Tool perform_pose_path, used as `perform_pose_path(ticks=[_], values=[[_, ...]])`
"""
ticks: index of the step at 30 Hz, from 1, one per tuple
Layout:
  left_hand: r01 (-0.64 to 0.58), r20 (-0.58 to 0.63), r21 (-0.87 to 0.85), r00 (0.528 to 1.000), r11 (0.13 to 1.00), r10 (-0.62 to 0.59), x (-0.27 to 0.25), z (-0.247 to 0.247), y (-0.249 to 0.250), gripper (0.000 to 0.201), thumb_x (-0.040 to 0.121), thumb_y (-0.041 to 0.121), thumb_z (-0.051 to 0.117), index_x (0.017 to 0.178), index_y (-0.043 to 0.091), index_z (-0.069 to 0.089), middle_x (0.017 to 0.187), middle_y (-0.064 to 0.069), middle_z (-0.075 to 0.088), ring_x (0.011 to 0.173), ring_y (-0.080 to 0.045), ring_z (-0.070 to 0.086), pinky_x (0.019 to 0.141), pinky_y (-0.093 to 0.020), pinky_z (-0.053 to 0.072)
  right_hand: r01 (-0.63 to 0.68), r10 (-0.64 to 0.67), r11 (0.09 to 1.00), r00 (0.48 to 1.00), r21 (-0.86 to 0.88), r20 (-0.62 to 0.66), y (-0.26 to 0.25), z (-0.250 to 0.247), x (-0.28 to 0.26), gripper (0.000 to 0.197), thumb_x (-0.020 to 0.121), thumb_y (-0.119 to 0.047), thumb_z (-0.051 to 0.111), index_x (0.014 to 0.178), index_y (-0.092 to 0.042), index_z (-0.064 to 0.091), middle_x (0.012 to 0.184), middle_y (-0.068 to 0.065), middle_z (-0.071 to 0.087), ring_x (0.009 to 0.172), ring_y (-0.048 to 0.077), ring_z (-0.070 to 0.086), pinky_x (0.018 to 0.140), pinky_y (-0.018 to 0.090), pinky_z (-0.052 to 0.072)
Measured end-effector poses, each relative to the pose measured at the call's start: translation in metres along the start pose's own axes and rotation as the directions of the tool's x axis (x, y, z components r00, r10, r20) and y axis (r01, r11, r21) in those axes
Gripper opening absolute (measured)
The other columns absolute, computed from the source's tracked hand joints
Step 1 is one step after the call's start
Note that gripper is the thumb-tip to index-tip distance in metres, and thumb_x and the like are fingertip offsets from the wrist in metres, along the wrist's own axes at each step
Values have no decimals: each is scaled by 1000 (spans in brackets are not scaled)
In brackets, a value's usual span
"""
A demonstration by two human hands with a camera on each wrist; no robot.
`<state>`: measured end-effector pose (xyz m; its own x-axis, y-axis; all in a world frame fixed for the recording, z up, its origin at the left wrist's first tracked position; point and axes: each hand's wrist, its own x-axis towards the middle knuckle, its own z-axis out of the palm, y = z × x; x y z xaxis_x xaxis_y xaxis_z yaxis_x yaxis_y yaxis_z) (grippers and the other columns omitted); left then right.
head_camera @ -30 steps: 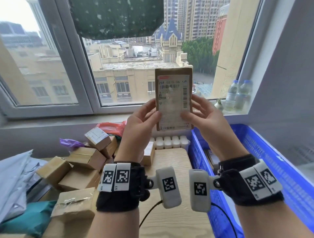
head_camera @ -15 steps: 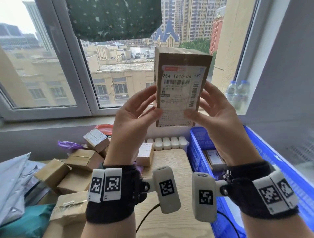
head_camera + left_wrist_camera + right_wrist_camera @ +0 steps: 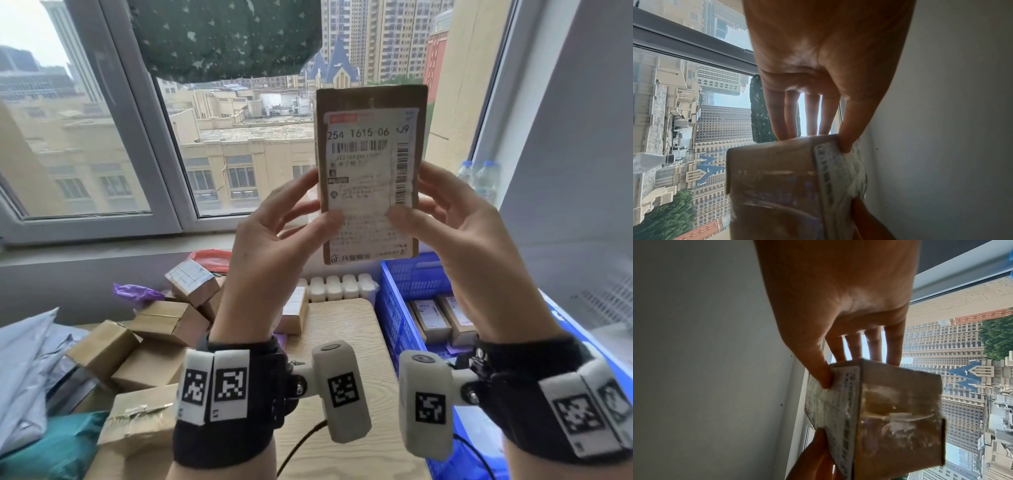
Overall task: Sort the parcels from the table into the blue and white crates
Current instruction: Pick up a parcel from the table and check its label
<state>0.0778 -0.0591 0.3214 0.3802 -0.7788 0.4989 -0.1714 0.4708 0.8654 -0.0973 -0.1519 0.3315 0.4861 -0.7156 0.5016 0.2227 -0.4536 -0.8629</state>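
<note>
Cardboard parcel [image 3: 370,171] upright, label toward camera, pinched by left hand [image 3: 274,246], right hand [image 3: 455,246]

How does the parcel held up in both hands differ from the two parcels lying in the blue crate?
The held parcel stands upright in the air, label facing the camera; the crate parcels lie flat in the blue crate. The held one is pinched by left hand and right hand; those lie untouched. All are labelled brown boxes.

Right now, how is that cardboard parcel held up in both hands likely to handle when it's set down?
The cardboard parcel looks stiff: its edges stay straight while the left hand and right hand pinch it. Probably light, since thumbs and fingertips alone carry it. The glossy tape on its end may be slippery.
</note>
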Motion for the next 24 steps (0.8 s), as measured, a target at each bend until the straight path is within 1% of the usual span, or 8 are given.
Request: perform_pose_path(ticks=[3, 6, 10, 14, 16, 18, 21, 24], values=[[15, -7, 8, 1000, 1000, -15, 0, 3, 1, 58, 78, 36, 75, 134, 28, 60, 126, -1, 67, 118, -18, 62, 100, -43, 50, -12, 12, 1000, 1000, 20, -7, -3, -1, -2, 45, 91, -18, 66, 135, -23, 57, 124, -7, 67, 117, 16, 62, 98, 40, 53], [39, 14, 17, 999, 999, -40, 0, 7, -1, 58, 83, 41, 73, 137, 30, 57, 130, 0, 65, 123, -19, 59, 103, -45, 47, -40, 40, 997, 999, 62, 0, -3, 1, -4, 45, 93, -16, 63, 136, -20, 56, 122, -2, 68, 114, 15, 65, 94, 36, 55], [68, 47, 12, 997, 998, -68, -2, 13, -1, 54, 91, 30, 63, 143, 23, 50, 125, 3, 68, 119, -14, 62, 96, -35, 54, -82, 84, 993, 996, 89, -16, 0, 3, -4, 45, 92, -16, 64, 136, -19, 56, 122, -1, 68, 110, 16, 67, 94, 37, 55], [76, 48, 49, 996, 996, -79, -3, 12, 1, 53, 91, 39, 60, 142, 23, 51, 125, 5, 68, 110, -12, 67, 95, -37, 54, -108, 108, 993, 994, 57, -7, 0, 3, -4, 43, 94, -22, 62, 135, -16, 56, 120, -2, 70, 110, 13, 67, 95, 33, 55], [83, 30, 60, 996, 995, -85, -4, 12, 1, 54, 92, 43, 60, 141, 24, 51, 123, 5, 68, 106, -11, 68, 93, -35, 54, -115, 116, 992, 993, 51, -9, 0, 3, -5, 45, 93, -28, 62, 136, -17, 56, 121, -1, 69, 112, 13, 66, 96, 31, 54], [86, 22, 52, 996, 995, -87, -4, 13, 2, 53, 92, 42, 60, 141, 22, 51, 121, 3, 69, 104, -11, 69, 91, -32, 55, -116, 116, 992, 993, 40, -15, 1, 4, -5, 48, 91, -32, 62, 136, -17, 56, 123, 1, 68, 113, 14, 66, 97, 33, 54], [78, 39, 59, 996, 995, -80, -4, 12, 0, 53, 91, 38, 61, 141, 25, 51, 124, 5, 67, 107, -14, 68, 92, -38, 55, -117, 118, 991, 993, 68, -17, 3, 3, -6, 47, 92, -26, 63, 137, -18, 53, 124, 1, 67, 112, 14, 66, 94, 33, 55], [65, 36, 35, 997, 997, -66, -4, 11, 0, 57, 87, 35, 68, 141, 28, 51, 130, 10, 63, 115, -13, 64, 89, -33, 56, -109, 111, 988, 994, 105, -12, 2, 3, -7, 47, 90, -18, 65, 135, -19, 52, 125, -1, 66, 113, 14, 65, 90, 33, 56]])
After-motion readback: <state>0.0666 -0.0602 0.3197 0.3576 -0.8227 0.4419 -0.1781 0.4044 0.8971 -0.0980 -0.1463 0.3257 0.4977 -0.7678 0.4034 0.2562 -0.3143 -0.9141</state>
